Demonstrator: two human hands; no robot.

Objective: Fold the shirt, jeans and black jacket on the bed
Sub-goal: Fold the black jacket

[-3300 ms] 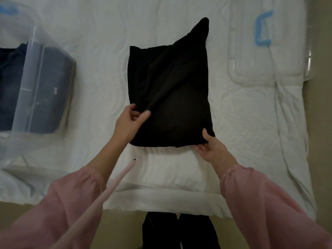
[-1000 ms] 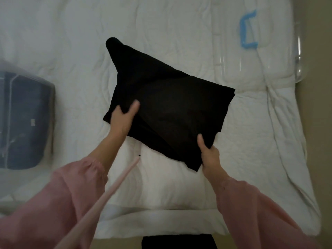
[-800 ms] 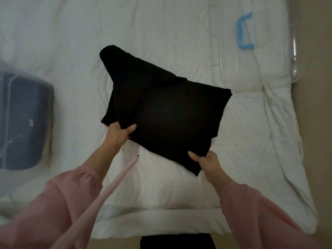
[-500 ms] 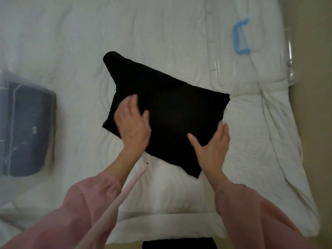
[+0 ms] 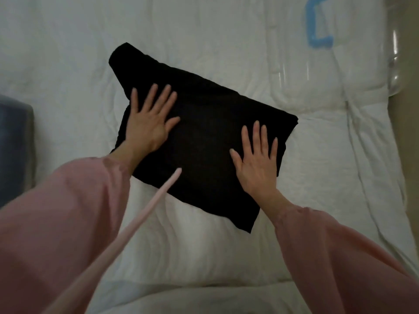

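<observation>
Flat now: left hand (image 5: 148,125), right hand (image 5: 257,165) pressing folded black jacket (image 5: 204,137), fingers straight; white bed (image 5: 204,245) bare around edges.

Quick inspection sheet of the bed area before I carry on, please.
Surface: white bed, quilt wrinkled.
Job's things: jacket folded, lying askew.
Clutter: bin holding dark blue cloth at left; clear lid at far right.
Grippers: left hand and right hand press flat on the jacket, fingers spread.
Cables: nothing seen; a pink strap hangs over the jacket's near edge.
Surroundings: beige floor at right.
</observation>
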